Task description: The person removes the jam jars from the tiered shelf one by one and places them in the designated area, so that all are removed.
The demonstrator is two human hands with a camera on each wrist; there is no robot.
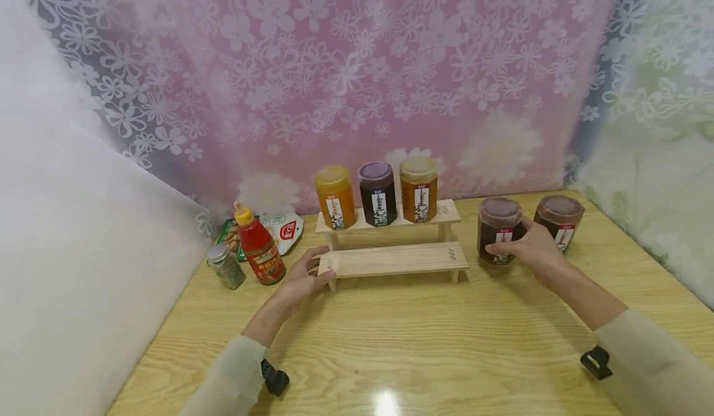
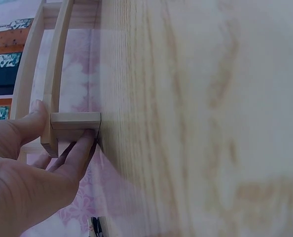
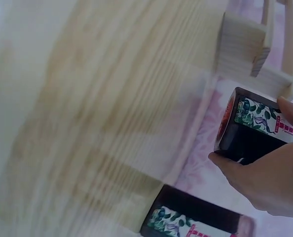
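Observation:
The left hand [image 1: 303, 279] grips the left end of the lower step of a two-step wooden shelf [image 1: 390, 261]. In the left wrist view, its thumb lies on the board and its fingers reach round the leg. To the right of the shelf, the right hand [image 1: 535, 245] holds a dark jam jar [image 1: 491, 236] upright between thumb and fingers. In the right wrist view that jar's base [image 3: 228, 121] appears slightly above the tabletop. A second dark jar [image 1: 564, 233] stands on the table just right of the hand. The lower step bears no jar.
On the upper step stand an orange jar [image 1: 340, 208], a dark purple-lidded jar [image 1: 379, 202] and an amber jar [image 1: 419, 196]. At left are a red sauce bottle [image 1: 262, 255], a small spice jar [image 1: 227, 270] and food packets [image 1: 284, 227]. A floral curtain [image 1: 357, 81] hangs behind the table.

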